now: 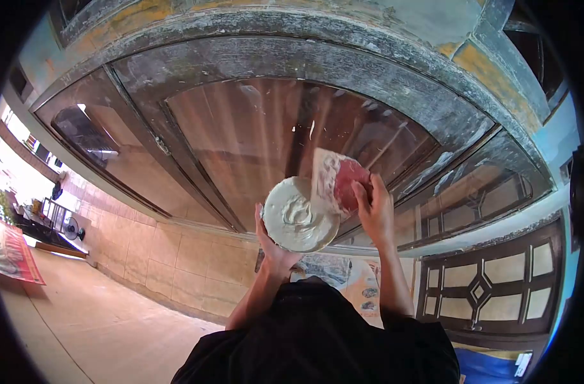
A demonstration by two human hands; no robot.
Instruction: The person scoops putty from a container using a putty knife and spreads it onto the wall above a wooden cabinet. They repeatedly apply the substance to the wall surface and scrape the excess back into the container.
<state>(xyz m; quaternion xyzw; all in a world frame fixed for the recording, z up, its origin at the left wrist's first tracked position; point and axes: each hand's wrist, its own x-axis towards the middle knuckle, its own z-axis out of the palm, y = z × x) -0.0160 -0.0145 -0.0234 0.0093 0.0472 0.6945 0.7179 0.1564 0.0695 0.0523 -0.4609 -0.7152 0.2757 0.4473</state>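
A round container of thick white paste (299,224) rests in my left hand (276,246), whose fingers and thumb wrap its left side and underside. My right hand (376,211) grips a flat red scraper (348,182) by its right edge, thumb in front. White paste smears the scraper's left part, which overlaps the container's right rim. Behind both stands a large dark wooden frame (240,61) with glass panes, its surface marked by whitish patches.
At the far left are a standing fan (72,227) and a red-edged cloth (16,253). A dark panelled door (490,281) stands at the lower right, with a blue item (487,366) below it. Tiled floor (132,307) extends at the lower left.
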